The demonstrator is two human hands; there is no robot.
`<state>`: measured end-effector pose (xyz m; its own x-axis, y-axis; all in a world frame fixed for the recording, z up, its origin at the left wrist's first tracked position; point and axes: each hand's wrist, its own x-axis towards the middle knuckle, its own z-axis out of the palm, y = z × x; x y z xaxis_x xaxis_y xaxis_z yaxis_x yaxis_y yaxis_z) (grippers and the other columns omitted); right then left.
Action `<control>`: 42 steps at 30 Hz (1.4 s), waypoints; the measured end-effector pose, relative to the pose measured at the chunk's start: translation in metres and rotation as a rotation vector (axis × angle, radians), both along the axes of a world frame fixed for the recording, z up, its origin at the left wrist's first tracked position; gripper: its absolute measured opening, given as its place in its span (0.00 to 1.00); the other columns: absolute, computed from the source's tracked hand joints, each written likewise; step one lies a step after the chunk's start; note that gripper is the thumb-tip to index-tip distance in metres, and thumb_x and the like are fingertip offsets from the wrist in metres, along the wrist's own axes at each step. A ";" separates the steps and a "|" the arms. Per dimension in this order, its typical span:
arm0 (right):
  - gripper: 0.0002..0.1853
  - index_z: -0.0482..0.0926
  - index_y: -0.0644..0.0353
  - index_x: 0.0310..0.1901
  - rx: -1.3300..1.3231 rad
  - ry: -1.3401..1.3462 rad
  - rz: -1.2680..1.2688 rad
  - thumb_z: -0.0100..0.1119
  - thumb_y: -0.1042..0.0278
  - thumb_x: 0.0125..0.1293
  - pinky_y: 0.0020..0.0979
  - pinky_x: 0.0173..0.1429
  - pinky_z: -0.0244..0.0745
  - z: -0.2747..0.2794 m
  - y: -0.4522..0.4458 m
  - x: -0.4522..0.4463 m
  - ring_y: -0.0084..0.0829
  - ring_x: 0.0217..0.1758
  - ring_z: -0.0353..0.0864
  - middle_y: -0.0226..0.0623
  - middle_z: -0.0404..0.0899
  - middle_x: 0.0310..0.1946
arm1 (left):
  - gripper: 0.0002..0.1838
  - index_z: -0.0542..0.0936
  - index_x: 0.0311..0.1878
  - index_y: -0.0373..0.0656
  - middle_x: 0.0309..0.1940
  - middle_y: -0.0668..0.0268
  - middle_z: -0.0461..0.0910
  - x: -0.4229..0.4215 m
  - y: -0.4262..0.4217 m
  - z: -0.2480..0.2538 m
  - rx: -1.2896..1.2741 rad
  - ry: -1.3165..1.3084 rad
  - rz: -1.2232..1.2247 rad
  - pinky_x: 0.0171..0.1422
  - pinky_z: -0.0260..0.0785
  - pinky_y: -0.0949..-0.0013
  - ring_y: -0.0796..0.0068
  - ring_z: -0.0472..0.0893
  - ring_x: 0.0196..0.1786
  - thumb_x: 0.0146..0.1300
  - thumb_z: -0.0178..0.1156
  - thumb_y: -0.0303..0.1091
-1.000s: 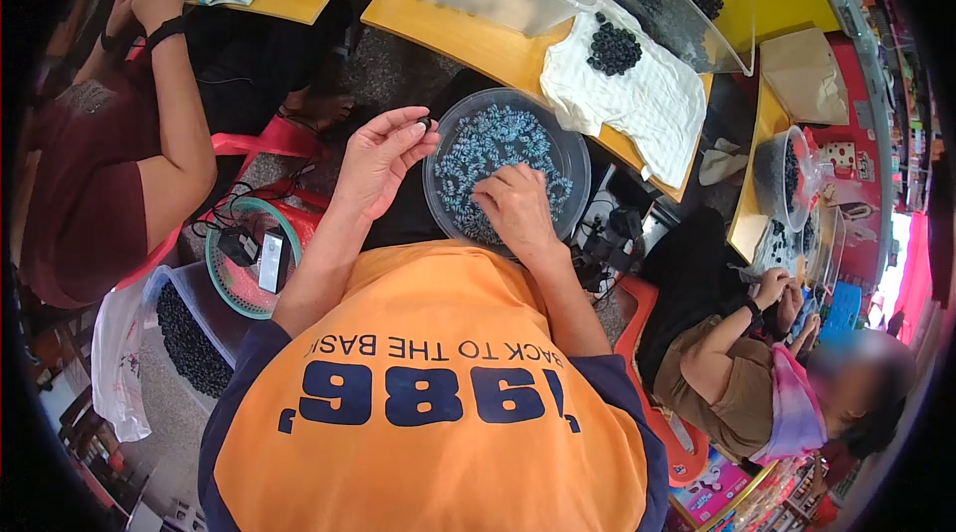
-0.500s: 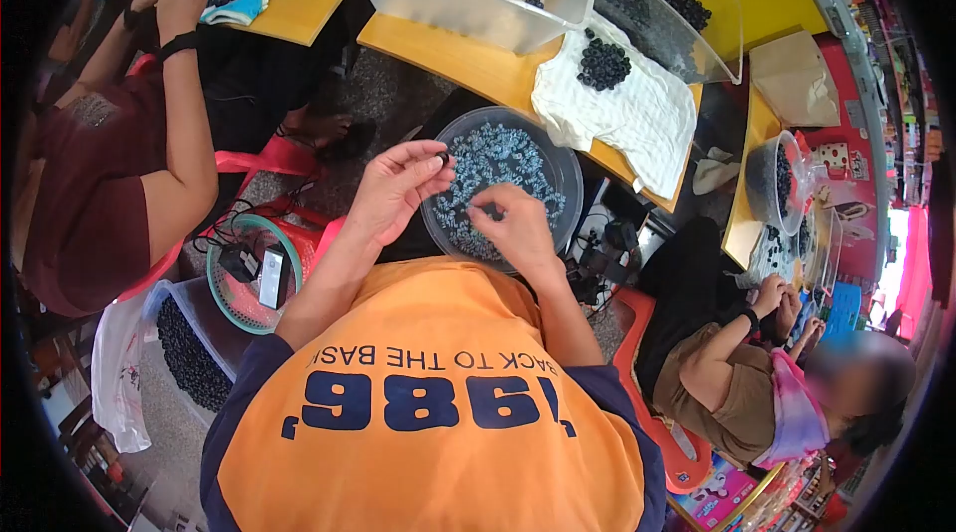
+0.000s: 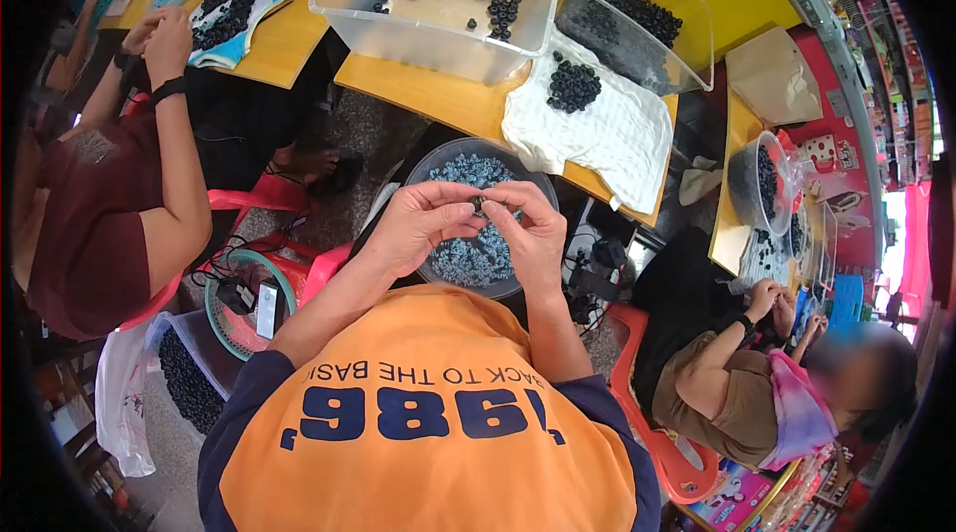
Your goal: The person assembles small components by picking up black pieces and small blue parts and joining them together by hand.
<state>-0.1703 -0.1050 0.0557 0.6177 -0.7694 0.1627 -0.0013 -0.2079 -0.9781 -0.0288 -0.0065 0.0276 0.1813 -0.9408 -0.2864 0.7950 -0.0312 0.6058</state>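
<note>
A small dark piece (image 3: 478,204) is pinched between the fingertips of the left hand (image 3: 426,223) and right hand (image 3: 528,231), which meet above a round basin (image 3: 524,166). Work on this piece appears underway, not finished; fingers hide its details. Many pale-blue bits (image 3: 466,261) remain in the basin. Beyond, on a yellow table (image 3: 463,109), a dark heap (image 3: 574,86) sits on white cloth (image 3: 622,149), right of a clear bin (image 3: 413,42) with scattered dark pieces; which are finished cannot be told.
</note>
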 end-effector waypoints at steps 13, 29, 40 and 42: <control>0.11 0.83 0.62 0.41 -0.489 0.127 0.049 0.66 0.72 0.56 0.32 0.47 0.70 -0.010 -0.018 -0.006 0.33 0.42 0.77 0.36 0.80 0.42 | 0.11 0.79 0.49 0.35 0.41 0.57 0.83 -0.001 -0.001 -0.020 0.110 0.030 0.045 0.44 0.80 0.72 0.73 0.84 0.37 0.64 0.58 0.22; 0.08 0.84 0.56 0.34 -1.045 0.621 -0.256 0.66 0.70 0.50 0.38 0.47 0.67 -0.068 -0.181 0.035 0.37 0.42 0.72 0.34 0.74 0.34 | 0.11 0.79 0.49 0.34 0.42 0.57 0.83 0.002 0.001 -0.013 0.109 0.047 0.038 0.45 0.79 0.73 0.73 0.84 0.38 0.64 0.58 0.23; 0.08 0.80 0.69 0.44 0.573 -0.369 -0.115 0.57 0.76 0.65 0.20 0.40 0.70 -0.028 -0.129 0.014 0.20 0.35 0.75 0.30 0.79 0.33 | 0.10 0.79 0.49 0.36 0.41 0.57 0.83 0.015 -0.019 0.000 0.036 0.020 0.059 0.44 0.79 0.71 0.73 0.84 0.38 0.64 0.58 0.23; 0.10 0.78 0.72 0.46 0.635 -0.404 -0.129 0.56 0.79 0.65 0.21 0.43 0.72 -0.019 -0.107 0.008 0.23 0.36 0.77 0.37 0.80 0.35 | 0.10 0.79 0.49 0.36 0.41 0.57 0.83 0.016 -0.026 0.005 0.014 0.016 0.054 0.45 0.79 0.71 0.73 0.84 0.39 0.65 0.58 0.23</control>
<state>-0.1621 -0.2121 0.0370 0.5028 -0.8528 -0.1408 0.3960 0.3721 -0.8395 -0.0125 -0.0323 0.0322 0.2270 -0.9256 -0.3028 0.8051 0.0035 0.5931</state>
